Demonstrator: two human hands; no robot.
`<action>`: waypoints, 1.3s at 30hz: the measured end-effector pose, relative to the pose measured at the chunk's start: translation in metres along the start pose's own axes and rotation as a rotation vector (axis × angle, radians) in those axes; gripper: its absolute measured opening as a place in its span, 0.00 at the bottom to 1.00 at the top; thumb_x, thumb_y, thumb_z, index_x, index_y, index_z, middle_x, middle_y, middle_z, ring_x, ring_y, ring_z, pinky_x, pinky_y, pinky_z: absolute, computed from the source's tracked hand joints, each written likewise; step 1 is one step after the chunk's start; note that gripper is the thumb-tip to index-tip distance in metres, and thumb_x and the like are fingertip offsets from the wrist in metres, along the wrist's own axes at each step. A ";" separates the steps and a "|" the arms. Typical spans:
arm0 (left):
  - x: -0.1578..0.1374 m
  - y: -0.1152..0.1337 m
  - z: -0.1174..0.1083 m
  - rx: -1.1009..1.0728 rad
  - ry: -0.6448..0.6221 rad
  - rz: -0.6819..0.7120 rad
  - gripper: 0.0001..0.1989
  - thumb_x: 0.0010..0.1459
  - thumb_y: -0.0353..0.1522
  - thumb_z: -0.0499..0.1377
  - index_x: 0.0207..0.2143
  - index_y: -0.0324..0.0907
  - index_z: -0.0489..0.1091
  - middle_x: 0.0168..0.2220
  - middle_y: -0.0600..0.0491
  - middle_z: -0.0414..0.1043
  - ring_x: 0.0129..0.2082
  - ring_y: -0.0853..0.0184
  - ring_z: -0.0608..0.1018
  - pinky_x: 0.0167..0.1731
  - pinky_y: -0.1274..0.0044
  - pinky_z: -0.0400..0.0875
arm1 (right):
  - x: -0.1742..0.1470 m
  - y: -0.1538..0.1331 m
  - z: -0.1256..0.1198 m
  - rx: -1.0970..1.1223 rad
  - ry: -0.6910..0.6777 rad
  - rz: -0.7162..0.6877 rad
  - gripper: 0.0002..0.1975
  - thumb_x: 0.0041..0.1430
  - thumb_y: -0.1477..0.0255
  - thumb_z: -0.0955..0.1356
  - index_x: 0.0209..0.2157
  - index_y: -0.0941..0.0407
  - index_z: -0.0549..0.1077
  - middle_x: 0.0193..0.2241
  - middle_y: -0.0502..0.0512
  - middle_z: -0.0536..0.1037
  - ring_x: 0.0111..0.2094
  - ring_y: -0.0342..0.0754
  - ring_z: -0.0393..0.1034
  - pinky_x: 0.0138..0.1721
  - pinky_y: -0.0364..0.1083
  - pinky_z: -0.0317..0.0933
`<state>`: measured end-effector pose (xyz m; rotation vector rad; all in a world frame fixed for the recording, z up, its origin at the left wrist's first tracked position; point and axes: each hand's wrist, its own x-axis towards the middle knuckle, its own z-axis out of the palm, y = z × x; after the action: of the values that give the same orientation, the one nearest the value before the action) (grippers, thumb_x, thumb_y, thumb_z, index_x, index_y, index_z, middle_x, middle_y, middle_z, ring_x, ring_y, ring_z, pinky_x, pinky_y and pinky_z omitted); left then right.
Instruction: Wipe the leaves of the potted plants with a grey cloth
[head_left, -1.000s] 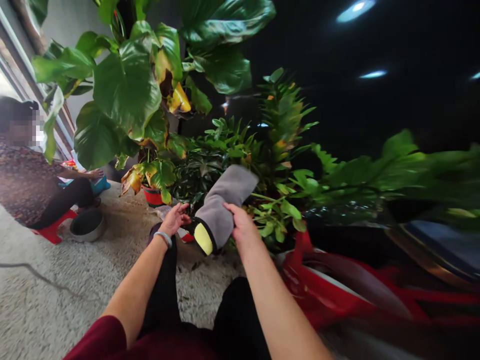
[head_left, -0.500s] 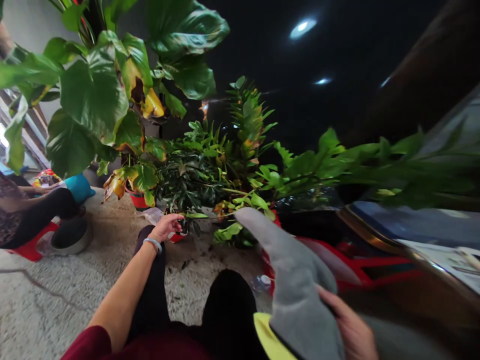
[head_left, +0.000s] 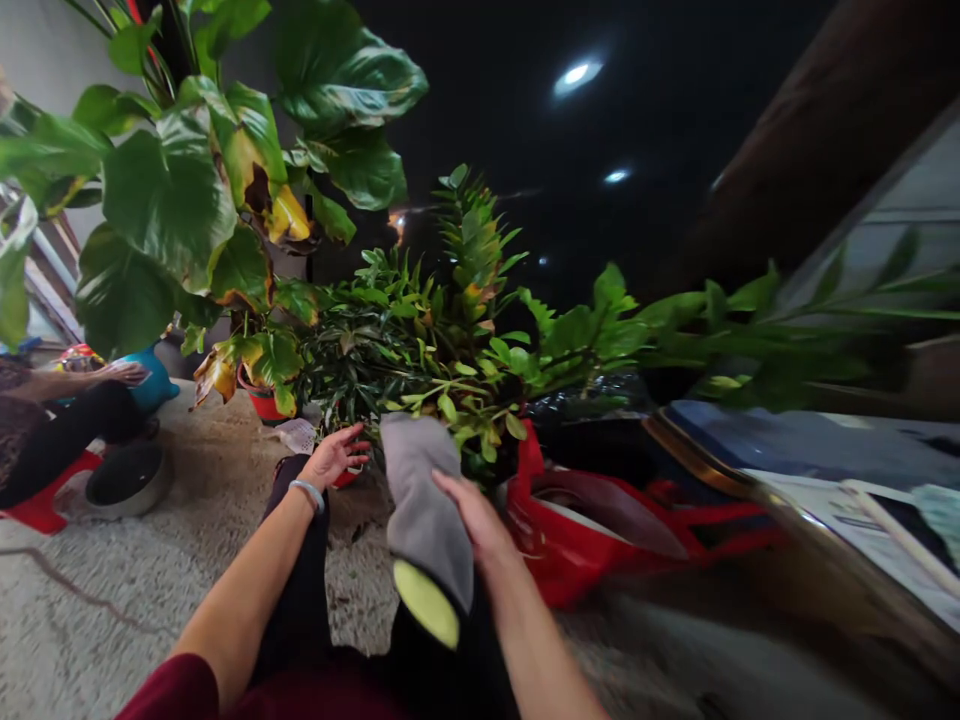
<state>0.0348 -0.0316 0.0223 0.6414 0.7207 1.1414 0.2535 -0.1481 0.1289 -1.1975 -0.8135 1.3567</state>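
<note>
My right hand (head_left: pixel 476 525) grips a soft grey cloth piece with a yellow end (head_left: pixel 427 490), its fingers along the right side and partly hidden behind it. The cloth is held over my lap, with the yellow oval end (head_left: pixel 426 603) toward me; I cannot tell exactly what kind of article it is. To its left, my left hand (head_left: pixel 337 458) is raised above my knee with its fingers apart, holding nothing. A small gap separates those fingers from the cloth.
Leafy plants (head_left: pixel 360 350) stand ahead, one in a red pot (head_left: pixel 262 398). A red bag (head_left: pixel 562 545) sits at right, beside a table (head_left: pixel 817 540) with papers. At left, another person's arm (head_left: pixel 67 382) shows near a grey bowl (head_left: pixel 127 480) and red stool (head_left: pixel 45 500).
My right hand has brought the grey cloth piece leftward, from beside the red bag to near my left hand. The left hand's fingers have spread. The view has shifted slightly right.
</note>
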 end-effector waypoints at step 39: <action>-0.006 0.003 -0.009 0.049 -0.098 -0.012 0.19 0.54 0.34 0.66 0.49 0.40 0.76 0.53 0.42 0.75 0.42 0.60 0.79 0.37 0.73 0.75 | 0.052 -0.030 0.036 0.237 0.202 -0.169 0.20 0.34 0.65 0.79 0.32 0.56 0.78 0.26 0.51 0.82 0.28 0.51 0.76 0.31 0.47 0.71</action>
<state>0.0248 -0.0356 0.0201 0.7286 0.6696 1.0763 0.2331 -0.0867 0.1560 -1.0358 -0.5792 1.1380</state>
